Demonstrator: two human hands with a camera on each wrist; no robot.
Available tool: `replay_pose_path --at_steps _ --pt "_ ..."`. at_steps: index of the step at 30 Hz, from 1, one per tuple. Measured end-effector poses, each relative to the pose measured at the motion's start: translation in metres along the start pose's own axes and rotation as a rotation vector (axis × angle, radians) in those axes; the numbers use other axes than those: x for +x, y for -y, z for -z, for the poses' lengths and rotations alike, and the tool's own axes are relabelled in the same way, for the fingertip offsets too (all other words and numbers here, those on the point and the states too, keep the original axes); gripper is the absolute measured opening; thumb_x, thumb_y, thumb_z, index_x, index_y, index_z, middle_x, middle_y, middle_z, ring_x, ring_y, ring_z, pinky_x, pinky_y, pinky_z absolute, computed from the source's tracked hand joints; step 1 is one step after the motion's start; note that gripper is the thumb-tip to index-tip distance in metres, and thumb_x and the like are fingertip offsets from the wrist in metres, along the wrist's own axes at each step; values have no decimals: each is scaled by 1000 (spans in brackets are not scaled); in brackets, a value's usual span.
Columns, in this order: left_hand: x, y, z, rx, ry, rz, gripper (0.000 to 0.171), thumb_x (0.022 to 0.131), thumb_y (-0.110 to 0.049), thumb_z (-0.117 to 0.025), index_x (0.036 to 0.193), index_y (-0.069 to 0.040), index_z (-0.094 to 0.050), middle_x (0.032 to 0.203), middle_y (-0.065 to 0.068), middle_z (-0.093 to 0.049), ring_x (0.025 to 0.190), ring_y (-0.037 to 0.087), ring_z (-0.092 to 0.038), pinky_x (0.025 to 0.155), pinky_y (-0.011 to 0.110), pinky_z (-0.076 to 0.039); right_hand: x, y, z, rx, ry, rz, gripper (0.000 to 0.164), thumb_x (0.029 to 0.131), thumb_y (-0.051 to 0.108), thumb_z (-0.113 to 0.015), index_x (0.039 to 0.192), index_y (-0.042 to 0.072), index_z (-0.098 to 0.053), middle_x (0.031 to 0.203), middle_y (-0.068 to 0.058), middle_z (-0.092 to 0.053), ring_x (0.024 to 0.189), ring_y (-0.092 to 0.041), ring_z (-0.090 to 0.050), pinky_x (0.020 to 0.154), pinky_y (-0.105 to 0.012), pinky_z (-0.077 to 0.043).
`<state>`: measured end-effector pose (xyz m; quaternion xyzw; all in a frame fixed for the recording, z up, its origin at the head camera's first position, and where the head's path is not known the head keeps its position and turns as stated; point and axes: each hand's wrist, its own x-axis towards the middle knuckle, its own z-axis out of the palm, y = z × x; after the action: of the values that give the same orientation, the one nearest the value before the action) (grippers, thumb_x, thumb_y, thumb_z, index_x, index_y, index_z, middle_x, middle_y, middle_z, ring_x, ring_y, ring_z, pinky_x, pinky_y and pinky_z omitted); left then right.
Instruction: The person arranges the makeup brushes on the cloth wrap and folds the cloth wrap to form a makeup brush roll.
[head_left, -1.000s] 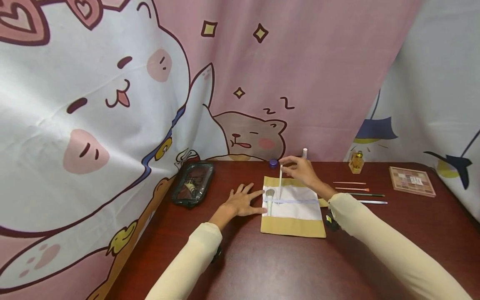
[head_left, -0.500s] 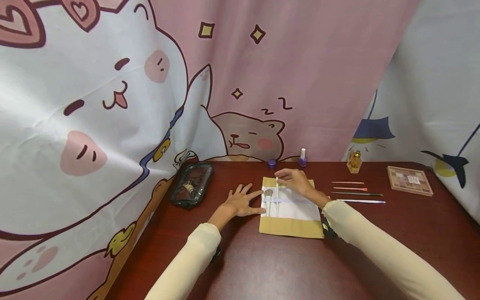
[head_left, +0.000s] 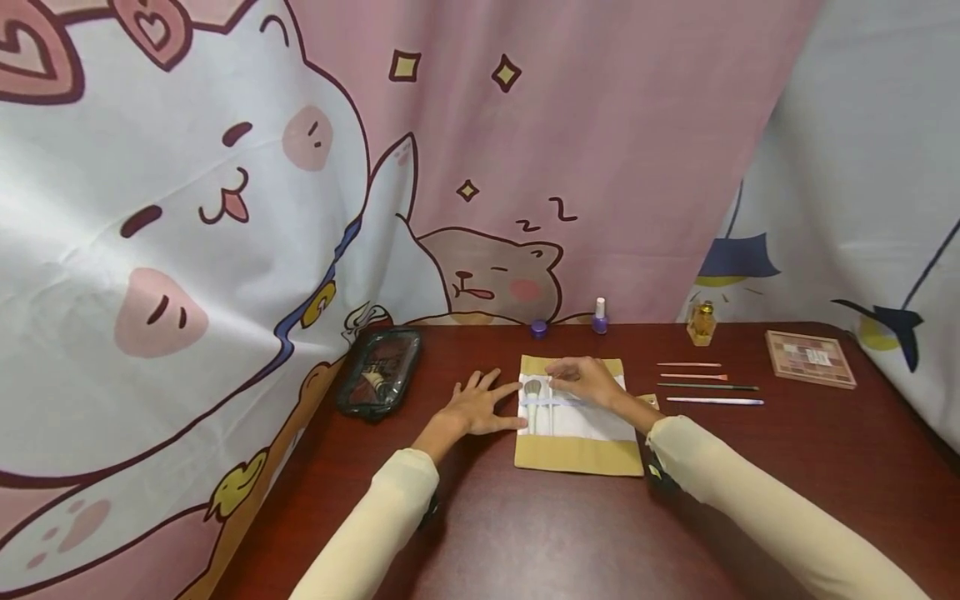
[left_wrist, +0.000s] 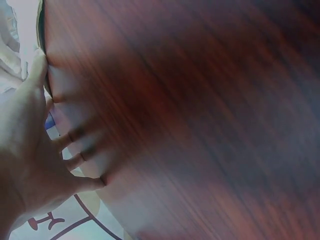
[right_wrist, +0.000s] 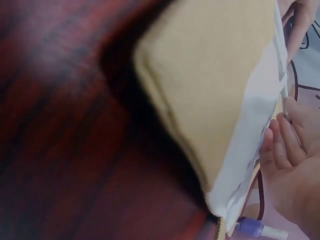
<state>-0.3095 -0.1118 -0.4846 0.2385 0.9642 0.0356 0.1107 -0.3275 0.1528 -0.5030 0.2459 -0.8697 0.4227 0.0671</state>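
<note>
A tan brush roll (head_left: 577, 454) with a white inner panel lies spread on the table. My left hand (head_left: 474, 408) rests at its left edge, fingers spread, thumb and index finger touching the roll. A makeup brush (head_left: 532, 408) with a fluffy head and pale handle sits under the roll's thin band (head_left: 570, 403). Just right of it stands a slim white makeup brush (head_left: 551, 417), its handle running under the band and down to the lower tan flap. My right hand (head_left: 588, 381) pinches its upper end between thumb and fingers. The held end is mostly covered by those fingers.
Several slim brushes (head_left: 708, 387) lie right of the roll. Behind are a purple jar (head_left: 538, 329), purple nail polish (head_left: 600, 319) and a gold bottle (head_left: 702, 323). An eyeshadow palette (head_left: 810, 359) lies far right. A black-edged clear pouch (head_left: 380, 372) lies left, before a printed curtain (head_left: 637, 167).
My right hand has moved down and slightly left, sliding the slim white brush further down through the band toward the lower flap. My left hand stays at the roll's left edge.
</note>
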Motion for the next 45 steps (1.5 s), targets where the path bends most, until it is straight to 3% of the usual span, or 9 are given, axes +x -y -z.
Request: replay_pose_path --at_steps 11,23,31,45 --pt "-1 1 -2 -23 6 19 85 89 -83 -51 163 -44 -30 173 6 -18 157 36 -16 120 67 -20 -9 -1 -5 15 73 10 23 92 6 -78 113 -3 -76 101 -14 -78 87 -24 -74 77 -29 -58" --pt "-2 -3 0 -31 -1 12 84 91 -79 -54 163 -41 -32 172 8 -20 156 36 -17 118 68 -23 -15 -1 -1 -15 39 39 22 91 4 -79 112 -2 -76 101 -16 -78 88 -29 -76 78 -37 -60" --pt "-1 -3 1 -33 1 18 84 91 -78 -56 162 -40 -34 172 9 -21 156 37 -19 118 69 -23 -20 4 17 32 32 27 26 92 0 -77 116 -8 -73 113 -23 -75 98 -38 -74 83 -47 -60" --pt "-4 -5 3 -34 -10 0 85 90 -79 -56 163 -39 -34 172 9 -21 156 38 -19 117 69 -24 -43 -5 62 -77 -28 -2 30 91 8 -80 118 -2 -75 114 -19 -76 99 -34 -75 83 -50 -60"
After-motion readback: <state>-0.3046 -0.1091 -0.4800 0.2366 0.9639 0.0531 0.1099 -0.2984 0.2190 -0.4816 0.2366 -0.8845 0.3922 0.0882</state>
